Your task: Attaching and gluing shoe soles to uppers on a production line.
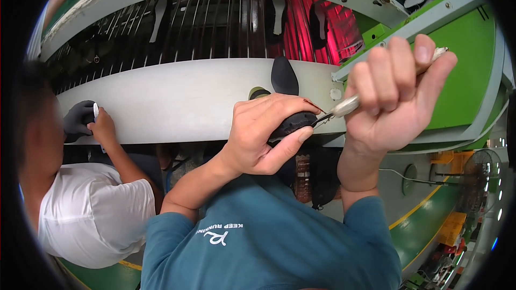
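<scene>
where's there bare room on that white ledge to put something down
The widest free patch is the middle of the white ledge, between the co-worker's hand and the wearer's left hand. A smaller one lies between the black insole and round white disc. It is crowded beside the left hand, where the insole and an olive-black piece sit close.

Rounded black piece (294,123) left of slim white-handled tool (345,106); behind both, long white ledge (188,94), then metal-rod conveyor (217,24).
</scene>
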Motion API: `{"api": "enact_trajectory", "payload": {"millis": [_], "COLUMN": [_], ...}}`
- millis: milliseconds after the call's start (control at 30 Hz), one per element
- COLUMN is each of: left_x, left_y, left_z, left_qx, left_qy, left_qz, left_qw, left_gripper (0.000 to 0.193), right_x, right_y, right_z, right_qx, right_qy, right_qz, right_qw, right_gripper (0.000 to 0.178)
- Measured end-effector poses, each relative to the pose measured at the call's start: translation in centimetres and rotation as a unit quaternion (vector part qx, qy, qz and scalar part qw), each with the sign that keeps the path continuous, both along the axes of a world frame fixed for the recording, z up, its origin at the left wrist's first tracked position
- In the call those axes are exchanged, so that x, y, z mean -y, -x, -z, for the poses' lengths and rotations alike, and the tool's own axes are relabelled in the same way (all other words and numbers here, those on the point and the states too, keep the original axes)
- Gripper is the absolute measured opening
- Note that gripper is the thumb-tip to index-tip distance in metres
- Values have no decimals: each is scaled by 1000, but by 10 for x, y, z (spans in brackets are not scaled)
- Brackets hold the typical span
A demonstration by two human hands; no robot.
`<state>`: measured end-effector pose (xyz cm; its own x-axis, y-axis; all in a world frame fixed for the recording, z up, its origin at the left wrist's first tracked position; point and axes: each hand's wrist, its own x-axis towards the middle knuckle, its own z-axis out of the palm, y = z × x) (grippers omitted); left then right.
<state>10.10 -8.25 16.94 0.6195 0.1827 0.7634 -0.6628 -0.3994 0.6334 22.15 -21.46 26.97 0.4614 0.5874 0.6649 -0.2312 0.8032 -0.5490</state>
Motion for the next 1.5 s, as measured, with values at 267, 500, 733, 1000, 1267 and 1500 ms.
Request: {"api": "enact_trajectory", "payload": {"millis": [267, 500, 733, 1000, 1267, 1500], "left_x": [9, 12, 14, 15, 12, 12], "left_y": [-4, -5, -8, -16, -14, -18], "left_z": [-1, 3, 8, 11, 13, 12], "left_qx": [15, 23, 34, 26, 6, -8], "left_qy": [-2, -10, 1, 16, -7, 2], "left_qz": [2, 0, -8, -4, 0, 1], "left_qw": [1000, 1000, 999, 1000, 1000, 1000], "left_gripper": [29, 32, 31, 31, 34, 35], "right_x": [9, 8, 15, 28, 13, 8], "right_y": [9, 7, 11, 41, 54, 49], "right_z": [-4, -5, -2, 8, 32, 35], "right_qx": [7, -22, 75, 171, 207, 227], "right_qy": [-31, 11, 7, -55, -205, -195], "right_qz": [60, 32, 53, 187, 265, 268], "right_qw": [998, 999, 996, 966, 919, 916], "right_gripper": [47, 48, 47, 40, 40, 42]}}
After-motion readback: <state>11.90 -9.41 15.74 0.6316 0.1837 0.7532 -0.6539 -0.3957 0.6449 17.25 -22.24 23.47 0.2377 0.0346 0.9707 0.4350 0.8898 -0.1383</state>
